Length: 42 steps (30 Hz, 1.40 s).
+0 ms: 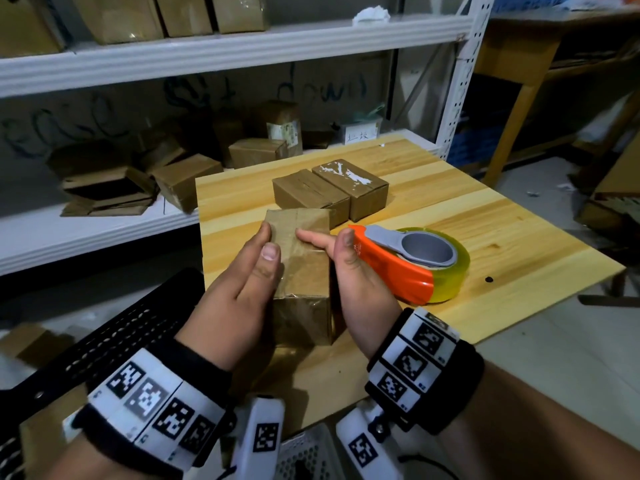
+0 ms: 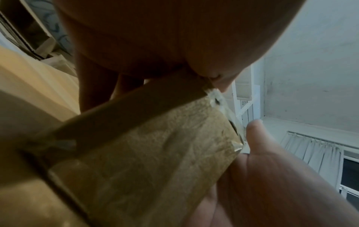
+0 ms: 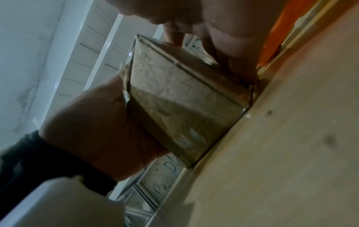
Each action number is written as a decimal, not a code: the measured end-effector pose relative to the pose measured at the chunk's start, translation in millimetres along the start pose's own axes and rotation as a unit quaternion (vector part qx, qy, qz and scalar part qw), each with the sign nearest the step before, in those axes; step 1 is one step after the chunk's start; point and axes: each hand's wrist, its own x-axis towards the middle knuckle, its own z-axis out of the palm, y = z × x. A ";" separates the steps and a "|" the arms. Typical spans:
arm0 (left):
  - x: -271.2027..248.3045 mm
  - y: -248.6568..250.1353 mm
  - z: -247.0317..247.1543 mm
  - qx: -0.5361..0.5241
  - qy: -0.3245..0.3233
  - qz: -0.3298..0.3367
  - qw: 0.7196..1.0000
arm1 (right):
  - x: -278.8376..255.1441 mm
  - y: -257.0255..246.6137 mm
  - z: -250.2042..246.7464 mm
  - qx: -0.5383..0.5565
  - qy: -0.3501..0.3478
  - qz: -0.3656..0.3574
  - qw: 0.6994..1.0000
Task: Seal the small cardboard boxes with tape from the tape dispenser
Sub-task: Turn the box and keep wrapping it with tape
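Note:
A small cardboard box point(image 1: 304, 271) with clear tape over its top seam stands on the wooden table point(image 1: 502, 237) between my two hands. My left hand point(image 1: 268, 240) grips its left side, fingers along the side and thumb over the top. My right hand point(image 1: 323, 237) rests on the right side, its straight index finger pressing on the taped top and its thumb raised. In the left wrist view the box point(image 2: 145, 153) fills the middle. The orange tape dispenser point(image 1: 412, 261) with a clear roll lies just right of my right hand; nothing holds it.
Two more small boxes point(image 1: 308, 192) point(image 1: 353, 188) sit side by side further back on the table. A white shelf rack point(image 1: 225, 50) with several cardboard boxes stands behind and to the left. A black perforated surface point(image 1: 114, 341) is at the lower left, a wooden desk point(image 1: 519, 57) at the right.

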 end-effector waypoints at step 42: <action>7.5 -10.3 -20.1 0.086 0.014 0.042 0.995 | 5.5 -2.7 -23.4 0.082 -0.094 0.043 0.991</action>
